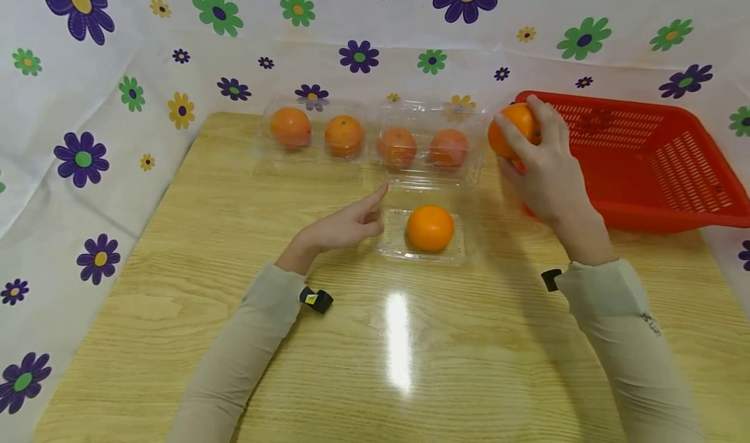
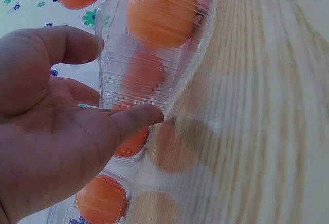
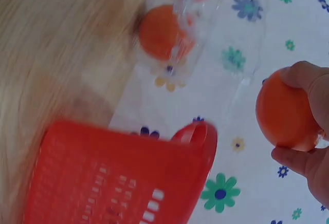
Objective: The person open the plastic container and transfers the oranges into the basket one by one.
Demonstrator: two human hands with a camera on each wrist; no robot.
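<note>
My right hand (image 1: pixel 547 169) grips an orange (image 1: pixel 511 130) in the air by the left rim of the red basket (image 1: pixel 662 218); the right wrist view shows thumb and fingers round that orange (image 3: pixel 286 110). In front of me stands a clear plastic box (image 1: pixel 389 255) with its lid raised, and one orange (image 1: pixel 430 228) sits in its left-to-middle part. At the box's left side my left hand (image 1: pixel 346 227) has its index finger straight. Up close in the left wrist view, the fingers of this hand (image 2: pixel 77 126) touch the clear wall (image 2: pixel 115 75), pinching nothing visibly.
Behind the open box, two clear boxes hold oranges: a pair in the left one (image 1: pixel 260 146), and two more oranges (image 1: pixel 448 148) show through clear plastic beside it. A floral cloth (image 1: pixel 363 13) hangs behind the wooden table (image 1: pixel 328 365). The basket stands at the right edge.
</note>
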